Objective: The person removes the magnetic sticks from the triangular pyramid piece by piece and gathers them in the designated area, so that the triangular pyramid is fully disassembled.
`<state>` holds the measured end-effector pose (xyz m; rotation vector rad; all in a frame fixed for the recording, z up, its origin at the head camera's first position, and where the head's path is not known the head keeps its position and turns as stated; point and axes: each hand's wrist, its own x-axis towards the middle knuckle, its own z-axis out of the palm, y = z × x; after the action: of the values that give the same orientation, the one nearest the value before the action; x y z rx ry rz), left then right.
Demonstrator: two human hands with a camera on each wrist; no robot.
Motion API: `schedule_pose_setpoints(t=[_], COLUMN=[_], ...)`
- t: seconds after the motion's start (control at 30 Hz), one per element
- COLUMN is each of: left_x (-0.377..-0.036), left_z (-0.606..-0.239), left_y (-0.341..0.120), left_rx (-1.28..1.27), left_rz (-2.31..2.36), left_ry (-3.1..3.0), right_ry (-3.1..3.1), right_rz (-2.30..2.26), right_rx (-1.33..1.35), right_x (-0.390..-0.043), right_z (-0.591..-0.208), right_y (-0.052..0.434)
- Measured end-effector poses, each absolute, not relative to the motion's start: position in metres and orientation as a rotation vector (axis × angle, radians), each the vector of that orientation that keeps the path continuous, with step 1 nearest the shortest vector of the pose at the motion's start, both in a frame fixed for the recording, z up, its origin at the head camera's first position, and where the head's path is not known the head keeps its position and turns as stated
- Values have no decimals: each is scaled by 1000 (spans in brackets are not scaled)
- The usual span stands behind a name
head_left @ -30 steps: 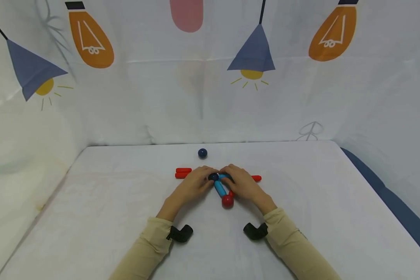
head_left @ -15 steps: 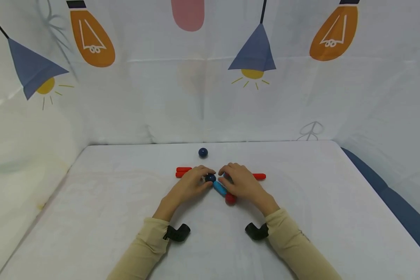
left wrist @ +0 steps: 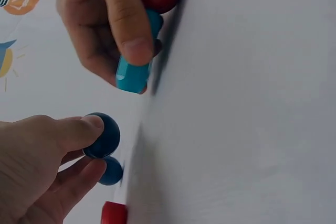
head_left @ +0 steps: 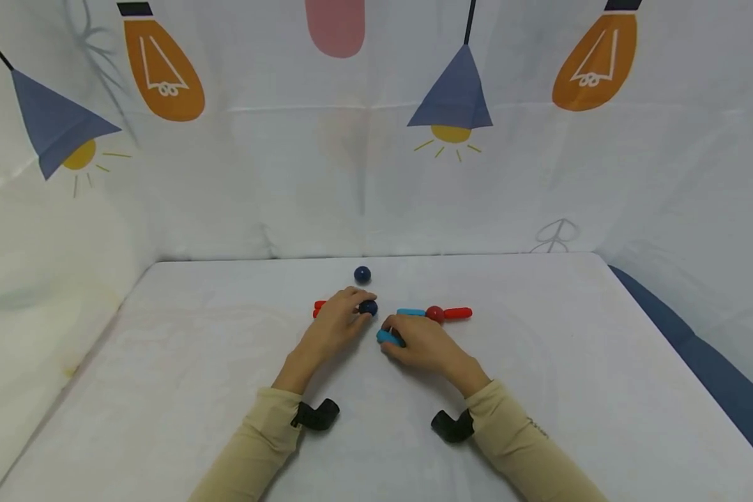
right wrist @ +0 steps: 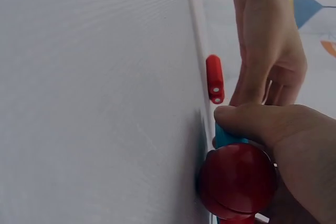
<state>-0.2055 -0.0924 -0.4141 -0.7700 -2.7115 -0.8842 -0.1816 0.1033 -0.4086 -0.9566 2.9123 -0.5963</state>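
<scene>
My left hand (head_left: 331, 328) pinches a dark blue ball (left wrist: 105, 136) between thumb and fingers. To its right, my right hand (head_left: 428, 343) grips a light blue rod (head_left: 388, 338), with the thumb along it and one end sticking out toward the left hand. A gap separates rod and ball. Just beyond the right hand lies a row made of another light blue rod (head_left: 411, 312), a glossy red ball (head_left: 435, 314) and a red rod (head_left: 458, 313). In the right wrist view the red ball (right wrist: 237, 181) looms close, partly covering the gripped rod.
A second dark blue ball (head_left: 362, 275) sits near the table's back edge. Two red rods (right wrist: 214, 77) lie side by side beyond the left hand, which partly hides them in the head view. A white cloth with printed lamps (head_left: 450, 90) hangs behind the white table (head_left: 182, 362).
The light blue rod has come apart from the dark blue ball. My left hand has drawn left with the ball, while my right hand has shifted nearer and left with the rod.
</scene>
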Motion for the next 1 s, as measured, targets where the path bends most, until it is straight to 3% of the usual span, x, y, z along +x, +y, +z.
schedule_pose_setpoints(t=[0.13, 0.47, 1.0], left_x=[-215, -253, -283], left_z=[-404, -374, -397], left_y=[-92, -76, -66], left_rx=[-712, -843, -849], left_rz=[-880, -676, -493], left_ry=[-2704, -2719, -2831], right_ry=[2913, 2925, 2952], right_rz=[-623, -680, -623], right_rx=[-929, -946, -977], right_x=[-182, -180, -178], right_z=[-409, -412, -407], right_y=[105, 106, 106])
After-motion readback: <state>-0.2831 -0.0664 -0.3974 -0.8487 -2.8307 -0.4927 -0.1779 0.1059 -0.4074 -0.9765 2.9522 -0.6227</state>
